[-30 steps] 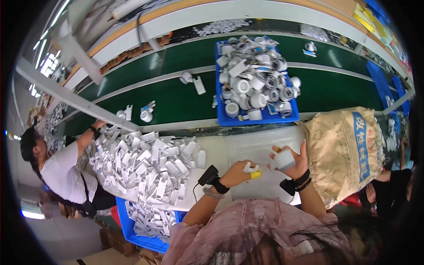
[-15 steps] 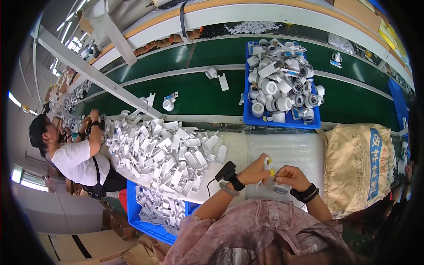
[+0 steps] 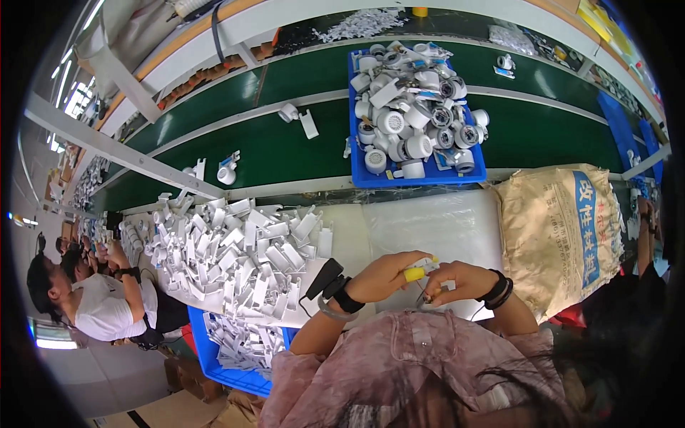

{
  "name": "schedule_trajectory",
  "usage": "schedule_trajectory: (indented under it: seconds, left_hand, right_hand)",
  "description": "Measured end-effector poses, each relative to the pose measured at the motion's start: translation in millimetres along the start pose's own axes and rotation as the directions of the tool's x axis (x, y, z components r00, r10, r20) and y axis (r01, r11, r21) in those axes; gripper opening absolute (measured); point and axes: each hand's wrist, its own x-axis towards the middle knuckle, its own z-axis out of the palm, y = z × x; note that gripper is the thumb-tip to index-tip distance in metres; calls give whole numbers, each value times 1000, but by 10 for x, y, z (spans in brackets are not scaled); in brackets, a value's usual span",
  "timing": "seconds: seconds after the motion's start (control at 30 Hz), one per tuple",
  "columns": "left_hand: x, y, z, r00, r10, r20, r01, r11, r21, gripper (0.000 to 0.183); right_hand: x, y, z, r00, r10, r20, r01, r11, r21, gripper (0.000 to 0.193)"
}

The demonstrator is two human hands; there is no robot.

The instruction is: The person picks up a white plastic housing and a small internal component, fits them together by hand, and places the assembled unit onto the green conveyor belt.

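My left hand (image 3: 385, 275) and my right hand (image 3: 461, 281) come together above the pale worktop, close in front of my chest. Yellow coverings (image 3: 414, 274) show at the left fingertips; whether they are finger covers or a part is unclear. The left fingers are closed, and what they hold is hidden. With fingers bent down, my right hand pinches something small and greyish, too small to name. Left of my hands lies a big heap of white plastic housings (image 3: 235, 246). A black device and bands sit on my left wrist, dark bands on my right.
Beyond the worktop, a blue crate (image 3: 421, 178) heaped with round white assemblies stands on a green conveyor (image 3: 300, 153). A brown paper sack (image 3: 549, 235) lies at right. Thin white parts fill a blue bin (image 3: 214, 360) at lower left. A person (image 3: 107, 303) works at far left.
The whole view has shifted, so the crate and heap appear further left. My hands have drawn closer together and turned. The grey ring below my right hand no longer shows clearly.
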Motion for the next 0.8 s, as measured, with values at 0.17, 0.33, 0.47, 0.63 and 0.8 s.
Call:
schedule_trajectory:
  seconds: [0.17, 0.33, 0.47, 0.63, 0.8]
  left_hand:
    - [-15, 58, 7, 988, -19, -152, 22, 1000, 16, 33]
    - [73, -95, 127, 933, -188, -308, 68, 929, -363, 28]
    - [107, -158, 187, 929, -145, -339, -31, 886, -463, 31]
    - [102, -90, 277, 911, -62, -407, -114, 912, -393, 34]
    - [62, -93, 322, 935, -32, -353, -106, 925, -364, 36]
  right_hand:
    - [65, -44, 163, 857, 170, -487, -223, 973, -53, 12]
    - [146, 63, 274, 598, -188, -779, -128, 937, -325, 16]
    - [197, -28, 320, 557, -136, -819, -29, 983, -183, 13]
    - [193, -35, 274, 613, -360, -704, -40, 875, -482, 15]
    - [226, -66, 271, 548, -451, -705, -63, 818, -572, 17]
